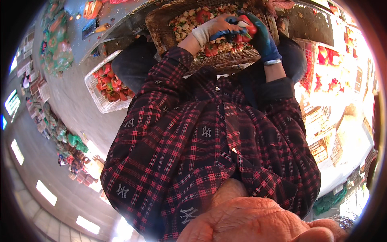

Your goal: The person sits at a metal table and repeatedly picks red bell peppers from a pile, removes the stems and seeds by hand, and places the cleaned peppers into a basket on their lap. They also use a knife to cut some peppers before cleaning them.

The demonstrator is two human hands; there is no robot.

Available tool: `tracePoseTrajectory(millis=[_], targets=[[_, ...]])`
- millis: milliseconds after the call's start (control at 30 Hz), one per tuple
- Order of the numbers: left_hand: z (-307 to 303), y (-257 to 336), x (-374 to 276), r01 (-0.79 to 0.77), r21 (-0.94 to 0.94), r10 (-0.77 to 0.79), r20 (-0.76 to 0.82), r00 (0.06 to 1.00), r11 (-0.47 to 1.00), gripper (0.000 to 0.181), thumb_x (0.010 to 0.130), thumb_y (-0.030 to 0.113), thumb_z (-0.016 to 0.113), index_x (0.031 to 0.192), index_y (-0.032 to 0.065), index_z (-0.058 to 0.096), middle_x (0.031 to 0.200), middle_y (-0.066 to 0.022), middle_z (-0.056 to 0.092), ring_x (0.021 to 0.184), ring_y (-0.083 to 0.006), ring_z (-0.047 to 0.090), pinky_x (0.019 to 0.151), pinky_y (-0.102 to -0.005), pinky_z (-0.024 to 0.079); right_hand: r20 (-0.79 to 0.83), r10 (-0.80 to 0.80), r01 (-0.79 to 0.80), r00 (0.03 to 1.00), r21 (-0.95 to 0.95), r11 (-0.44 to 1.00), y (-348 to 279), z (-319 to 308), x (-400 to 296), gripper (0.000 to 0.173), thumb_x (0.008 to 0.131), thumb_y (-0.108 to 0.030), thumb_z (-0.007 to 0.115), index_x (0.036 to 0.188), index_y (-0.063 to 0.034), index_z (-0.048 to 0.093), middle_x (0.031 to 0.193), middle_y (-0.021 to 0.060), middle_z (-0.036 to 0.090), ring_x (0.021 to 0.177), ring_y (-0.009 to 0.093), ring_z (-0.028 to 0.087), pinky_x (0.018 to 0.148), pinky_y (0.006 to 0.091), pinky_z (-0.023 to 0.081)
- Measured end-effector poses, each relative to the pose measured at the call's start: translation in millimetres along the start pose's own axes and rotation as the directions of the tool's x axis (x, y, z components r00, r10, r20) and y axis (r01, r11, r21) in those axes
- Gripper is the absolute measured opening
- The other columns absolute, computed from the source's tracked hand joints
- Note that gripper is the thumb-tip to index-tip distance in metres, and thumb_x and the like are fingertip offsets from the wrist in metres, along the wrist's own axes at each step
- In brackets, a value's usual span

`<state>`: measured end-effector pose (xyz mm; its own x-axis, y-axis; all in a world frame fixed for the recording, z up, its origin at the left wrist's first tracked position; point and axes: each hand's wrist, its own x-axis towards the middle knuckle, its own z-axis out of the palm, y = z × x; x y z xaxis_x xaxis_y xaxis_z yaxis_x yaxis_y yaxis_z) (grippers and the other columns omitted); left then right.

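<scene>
My left hand (216, 27), in a pale glove with blue fingertips, reaches in from the left with its fingers curled against a red bell pepper (250, 26). My right hand (263, 40), in a blue glove, cups the same pepper from the right. A pale piece and a green stem show between the hands; whether a blade is held there is hidden. Below both hands stands a brown-stained plastic crate (205, 63). Pale, seedy pepper cores (183, 25) and red pieces fill much of it. One red pepper piece (211, 49) lies near its front side.
A white crate (116, 106) of red peppers stands by my left knee. Another crate (307, 65) and brightly sunlit red peppers (329, 57) are at right. Upper left are a filled green mesh bag (56, 45) and a metal table (113, 15) bearing a yellow-handled tool (102, 27).
</scene>
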<state>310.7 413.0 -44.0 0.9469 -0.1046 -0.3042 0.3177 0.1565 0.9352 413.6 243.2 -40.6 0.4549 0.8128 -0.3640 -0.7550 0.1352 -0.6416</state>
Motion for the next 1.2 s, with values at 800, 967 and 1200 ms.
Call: tracePoseTrajectory(millis=[800,967,1200], targets=[[11,11,-23,0.179,0.94,0.498,-0.309,0.81,0.292,0.055,0.079,0.027,0.067,0.13,0.011,0.051,0.126,-0.02,0.05,0.114,-0.0383,0.05,0.092,-0.0477,0.047,0.229,0.088,-0.184,0.97,0.445,0.876,38,-60,16,0.037,0.092,-0.034,0.054,0.118,-0.0075,0.059,0.116,0.0101,0.062,0.109,0.026,0.059,0.096,0.0449,0.047],[27,-21,21,0.141,0.99,0.393,-0.124,0.911,-0.017,0.017,0.075,0.015,0.06,0.089,0.0057,0.06,0.089,-0.0115,0.061,0.082,-0.0364,0.063,0.071,-0.0458,0.052,-0.094,0.125,-0.101,0.988,0.226,0.969,33,3,-1,0.037,0.096,-0.032,0.051,0.126,-0.0083,0.055,0.123,0.0054,0.058,0.115,0.018,0.055,0.098,0.0382,0.046],[-63,-107,47,0.077,0.787,0.435,-0.417,0.798,0.612,0.049,0.076,0.025,0.065,0.121,0.007,0.057,0.116,-0.021,0.061,0.111,-0.0341,0.057,0.097,-0.0401,0.043,0.183,0.184,-0.217,0.966,0.18,0.96,32,-11,16,0.028,0.094,-0.029,0.051,0.109,-0.0058,0.058,0.086,0.0136,0.065,0.076,0.028,0.066,0.067,0.0382,0.058]])
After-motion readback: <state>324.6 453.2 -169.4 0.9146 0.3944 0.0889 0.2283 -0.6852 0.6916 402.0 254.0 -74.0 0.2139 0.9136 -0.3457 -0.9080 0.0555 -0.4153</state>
